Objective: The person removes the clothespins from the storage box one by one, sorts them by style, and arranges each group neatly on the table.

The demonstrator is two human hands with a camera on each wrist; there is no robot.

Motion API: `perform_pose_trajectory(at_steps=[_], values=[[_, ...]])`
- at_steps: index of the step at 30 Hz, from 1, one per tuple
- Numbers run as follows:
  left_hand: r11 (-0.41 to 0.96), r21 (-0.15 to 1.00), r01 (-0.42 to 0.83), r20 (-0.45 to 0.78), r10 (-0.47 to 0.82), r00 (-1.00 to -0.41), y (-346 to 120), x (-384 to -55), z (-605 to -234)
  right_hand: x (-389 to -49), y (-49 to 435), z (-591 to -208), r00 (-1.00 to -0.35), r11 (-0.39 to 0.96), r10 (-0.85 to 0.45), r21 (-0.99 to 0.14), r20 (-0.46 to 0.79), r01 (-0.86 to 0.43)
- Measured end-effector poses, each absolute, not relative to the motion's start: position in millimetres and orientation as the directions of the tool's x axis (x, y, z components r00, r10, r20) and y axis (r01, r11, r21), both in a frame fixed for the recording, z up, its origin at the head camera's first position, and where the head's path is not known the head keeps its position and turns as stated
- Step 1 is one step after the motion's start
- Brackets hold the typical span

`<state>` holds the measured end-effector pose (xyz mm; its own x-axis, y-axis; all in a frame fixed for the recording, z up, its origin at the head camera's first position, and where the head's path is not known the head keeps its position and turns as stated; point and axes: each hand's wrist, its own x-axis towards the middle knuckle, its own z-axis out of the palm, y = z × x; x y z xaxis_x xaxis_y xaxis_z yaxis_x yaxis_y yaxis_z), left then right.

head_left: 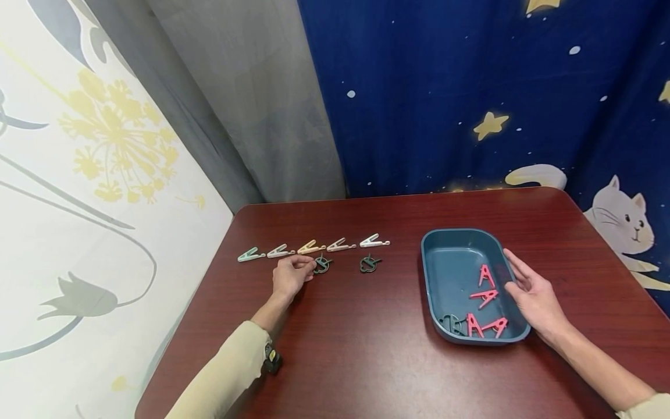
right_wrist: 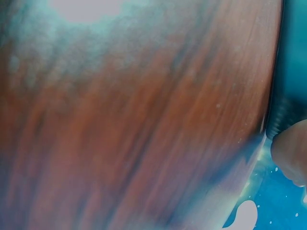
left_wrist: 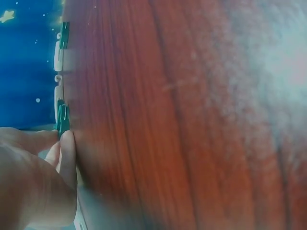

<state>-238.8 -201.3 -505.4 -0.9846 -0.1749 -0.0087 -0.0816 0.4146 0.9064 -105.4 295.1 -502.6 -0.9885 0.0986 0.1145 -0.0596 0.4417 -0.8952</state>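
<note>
Between thumb and fingers, my left hand [head_left: 291, 278] pinches a dark green clip [head_left: 323, 265] on the table, just below a row of clothespins. The left wrist view shows the same green clip [left_wrist: 63, 117] at the fingertips. To its right lies a second dark green clip [head_left: 369, 264]. My right hand [head_left: 535, 297] holds the right rim of a blue-grey plastic tray [head_left: 432, 285], thumb over the edge and fingers along the outside. Several pink clothespins [head_left: 485, 298] and a dark green clip [head_left: 452, 324] lie in the tray.
The row on the reddish-brown table [head_left: 361, 337] has a green clothespin [head_left: 250, 254], a pale one [head_left: 280, 251], a yellow one [head_left: 311, 247], a pinkish one [head_left: 340, 245] and a white one [head_left: 374, 241]. Behind the table hangs a blue curtain [head_left: 445, 99]; a patterned wall [head_left: 104, 244] is left.
</note>
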Motion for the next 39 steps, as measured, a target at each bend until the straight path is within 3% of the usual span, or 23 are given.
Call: perform_pose_trajectory(at_steps=[16, 23, 32, 39], values=[[0.378, 0.922, -0.079, -0.029, -0.136, -0.990, -199.2, -238.3, -502.7, -103.1, 297.5, -503.3, -0.990, 0.470, 0.111, -0.882, 0.089, -0.026], [0.372, 0.928, -0.002, 0.060, -0.154, -0.986, -190.0, -250.9, -488.7, -102.9, 297.7, -502.7, -0.990, 0.465, 0.110, -0.885, 0.087, -0.027], [0.165, 0.952, 0.256, 0.266, -0.042, -0.963, -120.2, -264.6, -441.3, -101.2, 299.4, -502.9, -0.988, 0.457, 0.114, -0.889, 0.102, -0.039], [-0.012, 0.966, 0.257, 0.257, 0.011, -0.966, -43.0, -255.7, -420.6, -104.6, 293.9, -501.7, -0.989, 0.446, 0.102, -0.894, 0.106, -0.050]])
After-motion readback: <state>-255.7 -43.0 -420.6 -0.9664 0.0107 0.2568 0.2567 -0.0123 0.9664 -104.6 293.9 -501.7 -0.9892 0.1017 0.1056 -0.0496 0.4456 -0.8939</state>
